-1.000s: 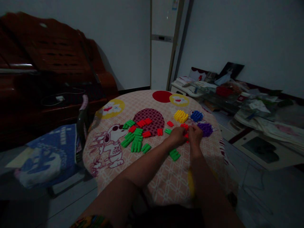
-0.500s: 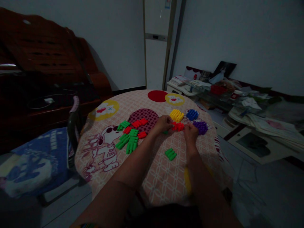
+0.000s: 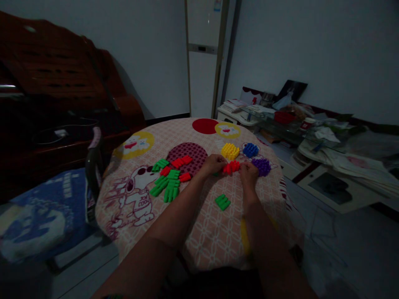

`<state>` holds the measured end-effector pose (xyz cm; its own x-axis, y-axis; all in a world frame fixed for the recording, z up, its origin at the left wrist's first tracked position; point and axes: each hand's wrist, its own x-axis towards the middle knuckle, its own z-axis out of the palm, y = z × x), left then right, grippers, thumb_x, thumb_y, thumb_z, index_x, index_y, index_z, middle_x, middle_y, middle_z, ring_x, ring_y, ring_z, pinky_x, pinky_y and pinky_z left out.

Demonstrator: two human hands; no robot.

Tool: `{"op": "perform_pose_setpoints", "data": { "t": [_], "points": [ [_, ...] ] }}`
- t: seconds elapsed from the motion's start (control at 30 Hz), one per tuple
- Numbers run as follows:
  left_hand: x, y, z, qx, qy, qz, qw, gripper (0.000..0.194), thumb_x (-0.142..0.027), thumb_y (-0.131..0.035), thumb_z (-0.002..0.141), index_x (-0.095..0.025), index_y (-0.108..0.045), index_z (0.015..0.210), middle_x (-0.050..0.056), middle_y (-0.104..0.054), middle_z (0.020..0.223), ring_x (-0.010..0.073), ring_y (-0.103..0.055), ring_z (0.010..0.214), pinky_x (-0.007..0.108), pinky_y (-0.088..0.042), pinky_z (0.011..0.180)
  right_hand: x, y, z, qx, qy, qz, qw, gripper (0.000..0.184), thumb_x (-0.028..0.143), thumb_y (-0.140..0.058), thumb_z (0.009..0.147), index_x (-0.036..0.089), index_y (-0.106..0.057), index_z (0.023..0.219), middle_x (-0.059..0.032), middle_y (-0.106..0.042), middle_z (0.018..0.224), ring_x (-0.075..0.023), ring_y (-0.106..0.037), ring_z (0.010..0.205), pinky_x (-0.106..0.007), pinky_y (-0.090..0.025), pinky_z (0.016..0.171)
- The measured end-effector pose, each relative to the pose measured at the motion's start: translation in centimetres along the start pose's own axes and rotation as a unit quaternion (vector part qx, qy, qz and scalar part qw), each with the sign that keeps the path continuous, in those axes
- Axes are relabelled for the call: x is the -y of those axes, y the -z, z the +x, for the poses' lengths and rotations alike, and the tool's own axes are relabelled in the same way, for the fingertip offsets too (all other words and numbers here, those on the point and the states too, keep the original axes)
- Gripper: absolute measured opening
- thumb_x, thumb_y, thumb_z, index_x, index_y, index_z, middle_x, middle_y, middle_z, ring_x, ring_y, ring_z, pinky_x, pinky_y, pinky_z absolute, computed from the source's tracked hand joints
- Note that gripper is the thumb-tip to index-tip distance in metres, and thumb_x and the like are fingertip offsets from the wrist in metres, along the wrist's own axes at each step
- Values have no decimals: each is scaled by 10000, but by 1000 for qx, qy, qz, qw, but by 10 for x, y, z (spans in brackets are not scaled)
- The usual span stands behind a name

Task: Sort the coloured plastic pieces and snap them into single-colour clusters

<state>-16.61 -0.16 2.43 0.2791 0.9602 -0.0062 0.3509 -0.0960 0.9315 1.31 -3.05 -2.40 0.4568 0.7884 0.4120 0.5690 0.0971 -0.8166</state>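
Between my two hands is a cluster of red plastic building blocks (image 3: 231, 167). My left hand (image 3: 215, 163) pinches its left end, and my right hand (image 3: 249, 174) grips the right end with fingers bent. Just beyond lie a yellow block cluster (image 3: 230, 151) and a blue block cluster (image 3: 250, 150). A purple block cluster (image 3: 262, 167) sits right beside my right hand. Closer to me is a green block piece (image 3: 222, 202). Left of my left forearm, several loose green blocks (image 3: 165, 185) and red blocks (image 3: 181, 161) are spread on the cloth.
A patterned cloth covers the round table (image 3: 205, 241). On the left stands a chair with a blue cover (image 3: 46, 211), behind it a wooden bench (image 3: 56, 74). A cluttered low cabinet (image 3: 336, 182) runs along the right wall. A tall white unit (image 3: 202, 83) stands at the back.
The red cluster has turned slightly and its left end sits a little lower between my hands. The whole view has shifted slightly; the other blocks stay where they were.
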Motion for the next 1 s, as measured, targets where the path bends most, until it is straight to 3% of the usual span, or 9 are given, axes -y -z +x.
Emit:
{"op": "perform_pose_setpoints", "data": {
  "t": [0.17, 0.27, 0.4, 0.57, 0.67, 0.9, 1.0],
  "points": [
    [5, -12, -1, 48, 54, -89, 993, 139, -129, -570, 862, -128, -642, 743, -11, -652, 576, 83, -588, 496, 180, -475, 548, 3, 2, -1, 1, -3, 0, 1000, 293, 339, -456, 780, 179, -693, 716, -54, -693, 699, -189, -586, 647, -286, -447, 643],
    [7, -21, 1, 10, 78, -83, 993, 136, -138, -588, 867, -127, -642, 742, -11, -653, 597, 79, -598, 515, 171, -476, 558, 4, 2, -1, 0, -5, -1, 1000, 295, 352, -460, 780, 181, -694, 722, -58, -701, 711, -191, -592, 658, -287, -450, 652],
    [5, -25, 3, -33, 87, -63, 994, 139, -103, -567, 859, -142, -686, 921, -2, -694, 719, 96, -657, 608, 187, -513, 620, 2, 1, -1, 1, -12, -1, 1000, 308, 358, -451, 780, 184, -702, 746, -57, -704, 719, -199, -606, 672, -291, -460, 661],
    [-4, -18, -4, -39, 12, 110, 993, 333, -76, -718, 681, -146, -694, 1005, 57, -738, 996, 175, -687, 902, 247, -525, 790, -2, 1, 0, 14, -8, -9, 1000, 328, 358, -451, 789, 174, -722, 803, -61, -707, 741, -203, -613, 677, -295, -462, 663],
    [-10, -20, -11, -17, -29, 195, 980, 436, -141, -784, 619, -150, -681, 1043, 75, -725, 1040, 211, -664, 947, 264, -503, 794, -3, 1, 0, 13, -4, -16, 1000, 328, 362, -457, 797, 175, -727, 803, -64, -714, 756, -202, -611, 691, -294, -464, 672],
    [-7, -38, -20, -62, -55, 209, 974, 196, -134, -679, 721, -146, -650, 915, 87, -699, 914, 191, -620, 834, 277, -460, 745, 0, 2, 0, 9, 2, -27, 1000, 338, 362, -450, 799, 174, -732, 795, -70, -716, 757, -205, -595, 702, -295, -447, 668],
    [-3, -45, -18, -74, -59, 194, 976, 187, -176, -682, 757, -141, -646, 937, 91, -695, 923, 192, -613, 839, 288, -464, 767, -1, 1, 1, 13, -1, -26, 1000, 344, 369, -456, 800, 172, -737, 805, -69, -717, 760, -207, -600, 705, -299, -454, 676]
  ]
}}
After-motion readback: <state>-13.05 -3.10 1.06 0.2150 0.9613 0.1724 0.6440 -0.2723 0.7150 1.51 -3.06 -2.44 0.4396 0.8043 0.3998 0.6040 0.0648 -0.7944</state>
